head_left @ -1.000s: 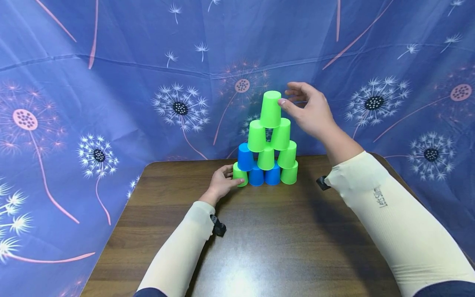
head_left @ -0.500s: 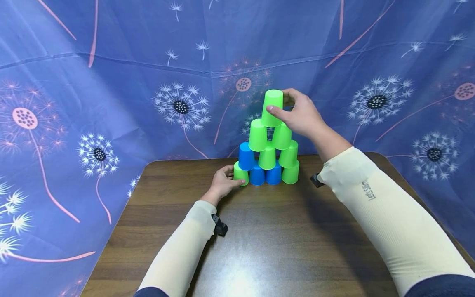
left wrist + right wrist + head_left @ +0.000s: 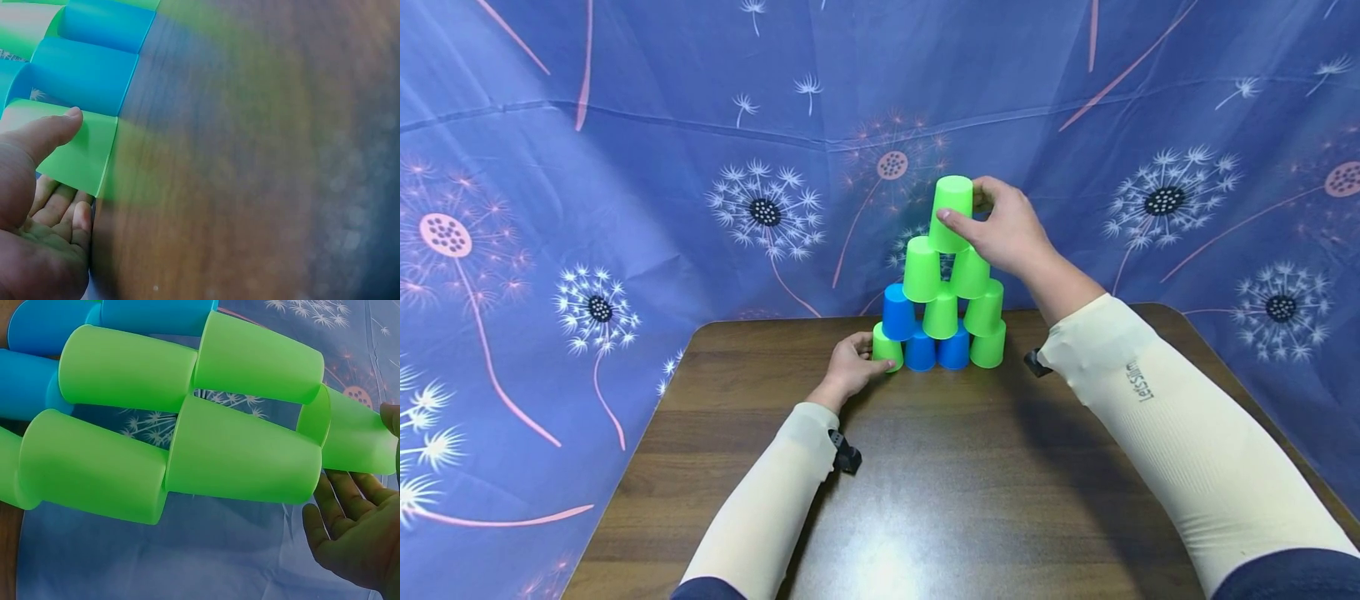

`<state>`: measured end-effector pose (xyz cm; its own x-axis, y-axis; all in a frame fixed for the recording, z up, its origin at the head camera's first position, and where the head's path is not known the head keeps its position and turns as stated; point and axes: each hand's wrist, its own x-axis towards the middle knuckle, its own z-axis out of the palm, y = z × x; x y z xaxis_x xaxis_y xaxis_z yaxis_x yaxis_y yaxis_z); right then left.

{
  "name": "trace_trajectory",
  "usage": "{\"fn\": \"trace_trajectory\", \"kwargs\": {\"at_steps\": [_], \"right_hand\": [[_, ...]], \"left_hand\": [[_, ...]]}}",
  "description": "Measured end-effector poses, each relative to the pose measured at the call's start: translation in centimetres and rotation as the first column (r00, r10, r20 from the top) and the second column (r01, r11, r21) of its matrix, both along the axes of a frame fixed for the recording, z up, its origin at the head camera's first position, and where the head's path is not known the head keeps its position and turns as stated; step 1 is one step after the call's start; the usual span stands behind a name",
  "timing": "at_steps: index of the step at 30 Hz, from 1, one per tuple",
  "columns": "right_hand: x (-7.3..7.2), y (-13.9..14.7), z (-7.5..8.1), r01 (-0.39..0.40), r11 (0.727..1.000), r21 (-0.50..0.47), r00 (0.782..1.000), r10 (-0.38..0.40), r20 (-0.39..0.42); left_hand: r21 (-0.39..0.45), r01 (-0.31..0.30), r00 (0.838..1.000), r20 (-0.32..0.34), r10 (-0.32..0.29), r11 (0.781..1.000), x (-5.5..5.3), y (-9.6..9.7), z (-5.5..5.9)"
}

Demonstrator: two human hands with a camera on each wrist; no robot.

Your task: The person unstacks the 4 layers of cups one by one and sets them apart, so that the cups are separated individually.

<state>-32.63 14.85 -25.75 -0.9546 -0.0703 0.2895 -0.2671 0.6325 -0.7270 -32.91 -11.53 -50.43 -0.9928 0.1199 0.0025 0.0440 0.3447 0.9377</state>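
Note:
Upside-down plastic cups, green and blue, stand as a four-level pyramid toward the back of the table. At the peak, my right hand [image 3: 1011, 229] grips the green top cup [image 3: 953, 193], thumb on its front and fingers behind. The right wrist view shows that top cup [image 3: 356, 434] resting on two green cups, with fingers beside it. My left hand [image 3: 850, 367] holds the bottom-left green cup [image 3: 886, 342] between thumb and fingers. In the left wrist view the thumb lies across this cup [image 3: 87, 150]. A blue cup [image 3: 898, 312] rests above it.
The brown wooden table [image 3: 910, 467] spreads out in front of the pyramid. Close behind the stack hangs a blue cloth [image 3: 662, 200] printed with dandelions. The bottom row also has two blue cups between its green end cups.
My right hand has moved left and slightly down from beside the top cup and now grips it. My left hand stays on the bottom-left cup, and the pyramid keeps its shape.

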Motion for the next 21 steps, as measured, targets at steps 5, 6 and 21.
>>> {"fn": "trace_trajectory", "kwargs": {"at_steps": [5,6,21], "right_hand": [[0.5,0.6,0.3,0.032,0.997,-0.075,0.995,-0.039,-0.088],[0.6,0.8,0.5,0.037,0.995,-0.097,0.992,-0.049,-0.116],[0.7,14.0,-1.3,0.337,0.918,-0.209,0.918,-0.37,-0.145]], "left_hand": [[-0.008,0.001,1.0,-0.002,-0.001,1.0,-0.1,0.5,-0.1],[-0.012,0.002,1.0,-0.002,-0.002,1.0,-0.1,0.6,-0.1],[-0.029,-0.006,1.0,0.002,0.006,1.0,-0.2,0.1,0.1]]}}
